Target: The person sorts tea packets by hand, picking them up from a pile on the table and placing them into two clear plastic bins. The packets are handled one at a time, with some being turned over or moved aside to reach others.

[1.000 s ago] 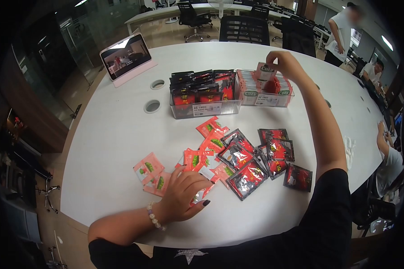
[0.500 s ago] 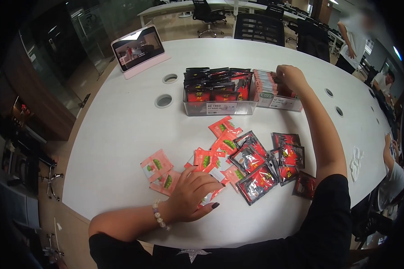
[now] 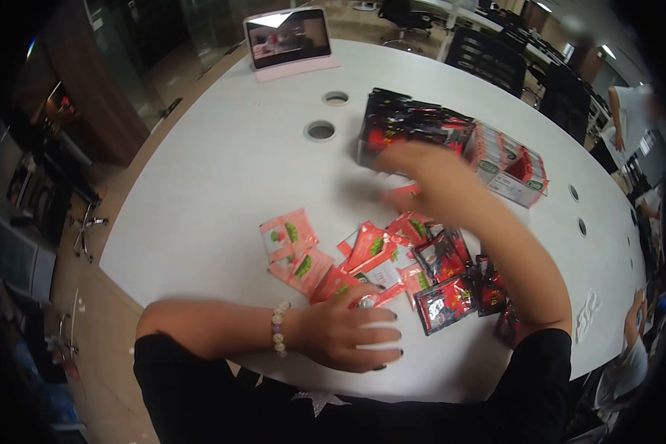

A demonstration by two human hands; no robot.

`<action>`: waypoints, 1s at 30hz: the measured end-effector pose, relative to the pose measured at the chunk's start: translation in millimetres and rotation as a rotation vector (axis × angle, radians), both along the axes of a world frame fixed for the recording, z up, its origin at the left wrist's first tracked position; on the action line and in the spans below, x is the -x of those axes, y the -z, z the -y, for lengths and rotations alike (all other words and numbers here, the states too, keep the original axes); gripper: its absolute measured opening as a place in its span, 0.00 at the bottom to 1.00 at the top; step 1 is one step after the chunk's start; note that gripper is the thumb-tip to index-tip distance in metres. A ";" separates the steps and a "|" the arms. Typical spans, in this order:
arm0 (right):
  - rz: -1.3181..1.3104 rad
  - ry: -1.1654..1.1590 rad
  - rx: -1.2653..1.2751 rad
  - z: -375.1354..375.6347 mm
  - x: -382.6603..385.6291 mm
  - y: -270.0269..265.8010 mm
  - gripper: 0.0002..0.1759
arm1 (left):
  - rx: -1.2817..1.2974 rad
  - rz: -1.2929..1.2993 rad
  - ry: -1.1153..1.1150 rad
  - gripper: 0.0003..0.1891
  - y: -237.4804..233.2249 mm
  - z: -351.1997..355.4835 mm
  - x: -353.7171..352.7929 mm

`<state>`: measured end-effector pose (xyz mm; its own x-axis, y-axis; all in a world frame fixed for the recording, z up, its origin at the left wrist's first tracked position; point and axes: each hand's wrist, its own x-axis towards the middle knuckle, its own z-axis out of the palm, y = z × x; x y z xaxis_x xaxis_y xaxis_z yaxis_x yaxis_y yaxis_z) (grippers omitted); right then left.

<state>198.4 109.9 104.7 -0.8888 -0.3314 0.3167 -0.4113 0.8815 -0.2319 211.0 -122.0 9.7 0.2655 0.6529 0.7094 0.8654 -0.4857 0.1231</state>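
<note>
My left hand (image 3: 351,329), with spread fingers, is low over the near edge of the pink-red packets (image 3: 303,270). Above the pile, in front of the clear bins, my right hand (image 3: 403,174) is smeared by motion, its fingers unclear. Black-and-red packets (image 3: 448,303) lie to the right of the pink-red ones, partly behind my right forearm. The left bin (image 3: 364,152) holds black-and-red packets standing in rows and is partly covered by my right hand. Beside it, the right bin (image 3: 516,189) holds pink packets.
A tablet in a pink case (image 3: 288,44) stands at the back left of the white table (image 3: 214,185). Round holes (image 3: 320,131) are cut into the tabletop. Crumpled white material (image 3: 587,314) lies at the right. Chairs (image 3: 488,55) and other people (image 3: 633,118) are beyond the table.
My right hand has moved from the right bin leftward and nearer, to above the pile. My left hand's fingers have spread and shifted right. The camera view has turned.
</note>
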 end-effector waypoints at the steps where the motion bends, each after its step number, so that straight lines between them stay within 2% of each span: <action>1: 0.070 -0.102 -0.056 24.5 4.3 6.8 0.22 | -0.069 -0.067 0.040 0.11 -0.4 2.0 -2.0; 4: 0.051 -0.270 -0.020 72.9 34.3 51.5 0.28 | -0.152 -0.148 0.074 0.08 -0.9 6.9 -6.5; 7: 0.271 -0.234 -0.065 103.9 62.2 68.9 0.30 | -0.176 -0.174 0.076 0.08 -0.8 7.5 -5.7; 10: 0.272 -0.304 -0.205 121.0 68.6 70.6 0.28 | -0.185 -0.175 0.092 0.08 -1.6 7.7 -3.2; 13: 0.315 -0.214 -0.350 141.2 58.7 77.3 0.20 | -0.181 -0.153 0.112 0.08 -0.1 8.0 -2.7; 14: 0.145 -0.194 -0.425 144.5 51.7 88.4 0.14 | -0.177 -0.143 0.117 0.09 0.2 8.2 -2.4; 17: 0.089 -0.160 -0.479 148.8 40.6 88.4 0.14 | -0.157 -0.150 0.110 0.09 -3.1 9.3 -0.5; 20: 0.154 -0.144 -0.266 130.8 33.5 58.2 0.16 | -0.138 -0.141 0.119 0.09 -2.1 10.1 -1.8; 23: 0.037 -0.131 -0.015 95.2 16.0 31.0 0.18 | -0.108 -0.165 0.121 0.09 -3.7 10.2 -0.2; 25: -0.052 -0.016 0.008 62.6 7.3 14.6 0.18 | -0.101 -0.146 0.114 0.10 -4.8 9.8 -0.8; 27: -0.201 0.251 -0.066 28.9 -11.5 -16.2 0.12 | -0.089 -0.131 0.106 0.09 -5.4 9.2 -0.4; 29: -0.147 0.455 0.061 -13.3 -26.6 -47.1 0.07 | -0.073 -0.123 0.107 0.09 -4.1 8.5 0.5; 30: -0.095 0.610 0.177 -32.6 -33.2 -59.9 0.08 | -0.080 -0.124 0.104 0.09 -2.6 6.8 1.4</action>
